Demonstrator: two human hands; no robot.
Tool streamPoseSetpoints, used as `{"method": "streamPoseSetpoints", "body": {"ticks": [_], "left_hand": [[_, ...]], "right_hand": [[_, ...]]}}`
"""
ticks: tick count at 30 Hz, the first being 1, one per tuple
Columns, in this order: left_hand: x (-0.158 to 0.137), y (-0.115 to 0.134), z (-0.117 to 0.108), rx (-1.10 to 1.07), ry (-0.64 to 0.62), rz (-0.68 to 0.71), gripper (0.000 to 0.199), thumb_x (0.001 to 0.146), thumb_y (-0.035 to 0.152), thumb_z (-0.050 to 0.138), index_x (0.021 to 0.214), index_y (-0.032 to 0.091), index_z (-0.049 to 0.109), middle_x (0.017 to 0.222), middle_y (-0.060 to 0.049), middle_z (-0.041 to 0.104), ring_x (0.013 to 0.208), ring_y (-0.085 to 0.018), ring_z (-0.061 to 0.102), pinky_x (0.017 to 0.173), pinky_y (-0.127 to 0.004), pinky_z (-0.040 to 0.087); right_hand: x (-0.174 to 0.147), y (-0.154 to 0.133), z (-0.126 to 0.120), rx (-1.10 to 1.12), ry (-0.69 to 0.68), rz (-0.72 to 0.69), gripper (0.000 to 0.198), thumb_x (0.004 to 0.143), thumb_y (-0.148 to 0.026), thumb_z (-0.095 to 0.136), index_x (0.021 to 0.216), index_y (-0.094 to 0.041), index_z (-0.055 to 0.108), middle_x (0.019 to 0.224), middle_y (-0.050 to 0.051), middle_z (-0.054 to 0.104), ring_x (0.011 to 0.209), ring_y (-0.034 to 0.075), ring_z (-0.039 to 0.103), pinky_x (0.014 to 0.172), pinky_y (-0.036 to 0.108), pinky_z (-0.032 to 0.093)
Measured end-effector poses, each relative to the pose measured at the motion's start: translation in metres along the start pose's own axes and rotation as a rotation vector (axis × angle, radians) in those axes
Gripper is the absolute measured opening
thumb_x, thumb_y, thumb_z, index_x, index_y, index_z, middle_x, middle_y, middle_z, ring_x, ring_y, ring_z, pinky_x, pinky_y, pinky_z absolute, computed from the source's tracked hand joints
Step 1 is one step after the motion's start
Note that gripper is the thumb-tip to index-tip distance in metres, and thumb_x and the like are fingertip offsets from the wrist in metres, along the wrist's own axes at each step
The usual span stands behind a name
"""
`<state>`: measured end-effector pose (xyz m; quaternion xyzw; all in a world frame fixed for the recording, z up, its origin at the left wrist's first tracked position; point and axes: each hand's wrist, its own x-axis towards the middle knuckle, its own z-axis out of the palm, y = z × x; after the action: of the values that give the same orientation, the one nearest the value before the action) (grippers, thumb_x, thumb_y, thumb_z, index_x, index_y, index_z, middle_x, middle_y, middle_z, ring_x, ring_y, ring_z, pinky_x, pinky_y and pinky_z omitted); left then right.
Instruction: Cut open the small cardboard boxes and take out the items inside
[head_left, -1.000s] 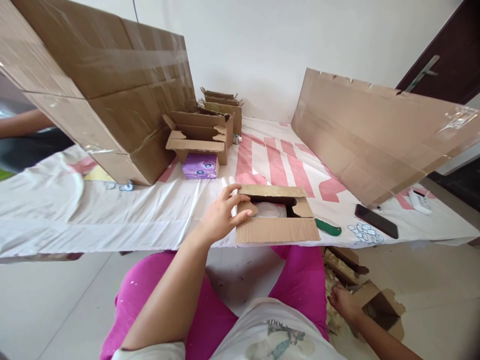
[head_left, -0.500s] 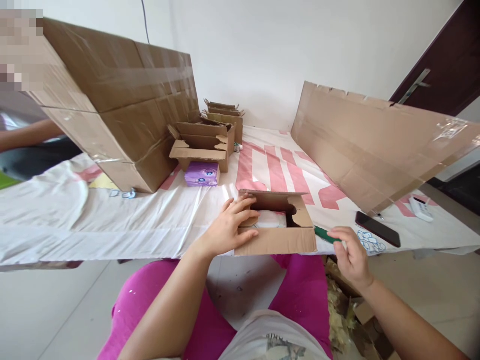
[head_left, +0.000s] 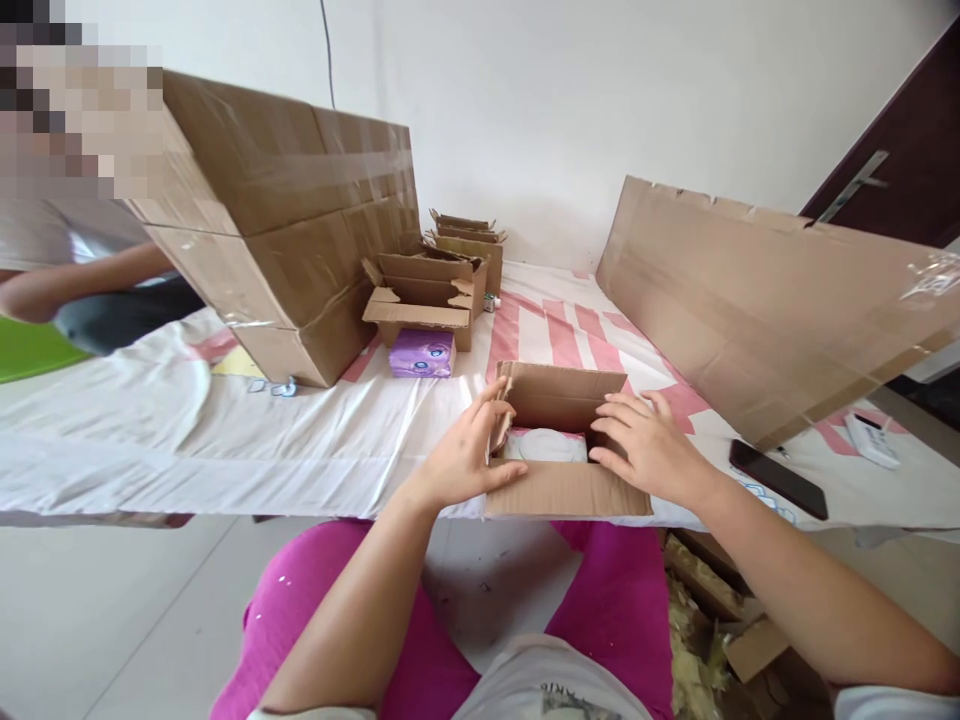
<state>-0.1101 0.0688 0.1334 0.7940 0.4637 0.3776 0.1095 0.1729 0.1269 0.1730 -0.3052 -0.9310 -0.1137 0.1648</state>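
A small open cardboard box point(head_left: 566, 490) sits at the table's front edge, its back flap raised. Inside lies a pack with a white oval top and pink edges point(head_left: 546, 445). My left hand point(head_left: 469, 445) grips the box's left end, fingers over the side flap and thumb along the front edge. Across the right end rests my right hand point(head_left: 645, 445), fingers spread over the side flap, with nothing seen held in it.
A purple patterned pack point(head_left: 421, 355) stands before open cartons point(head_left: 424, 317). Large taped boxes point(head_left: 292, 230) rise at left, a cardboard panel point(head_left: 757, 300) at right. A phone point(head_left: 778, 478) and a white device point(head_left: 872, 440) lie at right. Another person's arm point(head_left: 82, 285) is at far left.
My right hand has moved left from the green strip beside the box onto the box's right end. The green strip no longer shows. My left hand stays at the left end.
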Motion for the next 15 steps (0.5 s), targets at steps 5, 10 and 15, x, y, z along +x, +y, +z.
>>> {"method": "streamPoseSetpoints", "body": {"ticks": [5,10,15], "left_hand": [[-0.002,-0.005,0.003,0.05,0.305,-0.152,0.03,0.083,0.03,0.059,0.107,0.021,0.042,0.143,-0.018,0.04,0.137,-0.027,0.039,0.104,-0.049,0.041],[-0.004,0.001,-0.004,0.112,0.267,0.098,0.016,0.084,0.015,0.047,0.087,0.023,0.06,0.1,-0.006,0.068,0.111,-0.022,0.059,0.097,-0.044,0.048],[-0.012,0.011,-0.032,0.235,-0.096,0.127,0.041,0.075,0.007,0.046,0.103,0.028,0.068,0.113,-0.001,0.068,0.119,-0.025,0.052,0.108,-0.051,0.034]], "right_hand": [[-0.021,0.03,0.003,-0.077,0.052,0.179,0.023,0.09,-0.028,0.053,0.106,-0.02,0.067,0.112,0.009,0.069,0.103,0.027,0.061,0.096,0.051,0.039],[-0.042,0.044,0.029,0.146,-0.038,0.209,0.047,0.09,-0.014,0.037,0.135,-0.021,0.049,0.122,0.009,0.065,0.101,0.02,0.066,0.083,0.037,0.054],[-0.052,0.043,0.042,0.22,-0.058,0.23,0.062,0.082,-0.006,0.038,0.143,-0.019,0.037,0.133,0.012,0.058,0.11,0.021,0.063,0.088,0.038,0.055]]}}
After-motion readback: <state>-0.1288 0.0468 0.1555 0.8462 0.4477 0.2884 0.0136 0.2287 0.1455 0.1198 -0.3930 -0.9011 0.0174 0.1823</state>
